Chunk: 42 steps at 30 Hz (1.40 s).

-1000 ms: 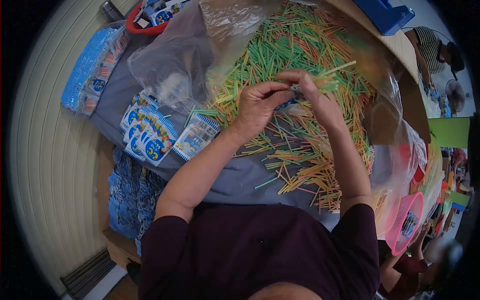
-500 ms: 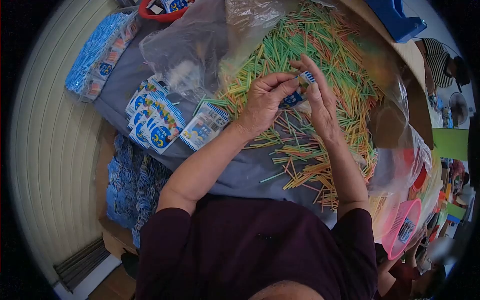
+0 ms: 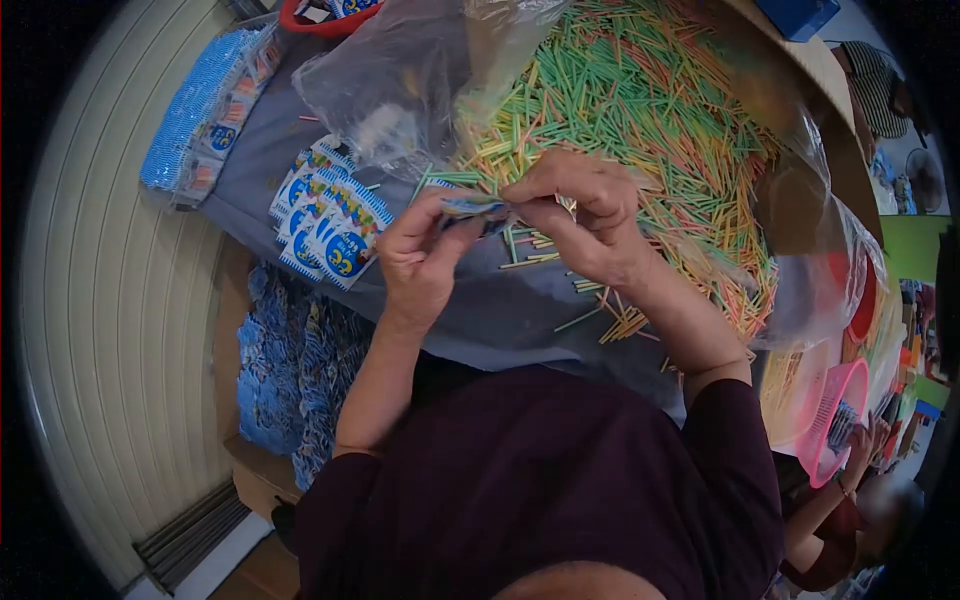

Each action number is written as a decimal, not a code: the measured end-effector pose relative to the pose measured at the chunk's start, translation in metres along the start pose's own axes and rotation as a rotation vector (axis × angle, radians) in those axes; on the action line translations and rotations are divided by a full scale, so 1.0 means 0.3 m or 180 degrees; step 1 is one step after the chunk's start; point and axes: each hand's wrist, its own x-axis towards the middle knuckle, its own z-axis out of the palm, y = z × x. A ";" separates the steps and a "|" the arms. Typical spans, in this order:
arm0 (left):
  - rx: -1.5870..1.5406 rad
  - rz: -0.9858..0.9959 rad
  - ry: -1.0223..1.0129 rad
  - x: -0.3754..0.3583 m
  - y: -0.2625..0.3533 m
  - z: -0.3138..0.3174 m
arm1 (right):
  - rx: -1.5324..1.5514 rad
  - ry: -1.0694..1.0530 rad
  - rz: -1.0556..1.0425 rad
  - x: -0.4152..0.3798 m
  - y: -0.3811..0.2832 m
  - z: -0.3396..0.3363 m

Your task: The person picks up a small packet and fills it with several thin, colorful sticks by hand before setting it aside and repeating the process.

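Blue packet (image 3: 472,207) btwn both hands' fingertips.

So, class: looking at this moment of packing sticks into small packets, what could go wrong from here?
1. The packet is pinched between both hands, left hand and right hand, over the table edge; it could slip and drop.
2. Loose coloured sticks lie near that edge and might roll off.
3. The fanned filled packets could be knocked by the left forearm.

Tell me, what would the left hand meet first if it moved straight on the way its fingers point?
Probably the right hand. The left hand points up and right, holding a small packet that the right fingers also pinch. Depth is unclear.
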 end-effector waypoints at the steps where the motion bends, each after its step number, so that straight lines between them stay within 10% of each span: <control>1: -0.0067 -0.0157 0.0246 -0.015 0.012 -0.039 | -0.0016 0.0013 0.0008 0.011 0.007 -0.014; 5: 0.1443 -0.0140 0.0341 -0.025 0.072 -0.361 | -0.1161 0.0362 0.1493 0.050 0.251 -0.195; 7: 0.1460 -0.0618 0.0581 -0.011 0.085 -0.437 | -0.3766 -0.0256 0.0958 0.057 0.410 -0.317; 9: 0.4161 0.0129 0.0168 0.005 0.044 -0.481 | -0.4250 -0.0463 0.1074 0.076 0.504 -0.309; 13: 0.5440 0.0752 0.0415 0.027 0.074 -0.321 | -0.5286 -0.0684 0.1212 0.090 0.596 -0.282; 23: 0.5096 0.0838 -0.0941 -0.067 -0.047 -0.040 | -0.4385 -0.0204 0.1716 0.049 0.429 -0.365; 25: 0.4774 0.1043 -0.0630 -0.066 -0.051 -0.055 | -0.2196 0.0955 0.0736 -0.036 0.455 -0.415; 28: 0.3997 0.1113 -0.0297 -0.070 -0.060 -0.077 | -0.0284 0.1615 0.1233 -0.144 0.419 -0.437; 35: 0.3699 0.0663 -0.0122 -0.057 -0.025 -0.100 | 0.0353 0.1290 0.1915 -0.224 0.325 -0.446; 40: 0.4063 0.1011 -0.0353 -0.071 -0.061 -0.112 | -0.2590 0.0546 0.1658 -0.354 0.452 -0.429; 42: 0.4255 0.1021 -0.0350 -0.071 -0.045 -0.097 | -0.1816 0.0571 0.2186 -0.324 0.401 -0.448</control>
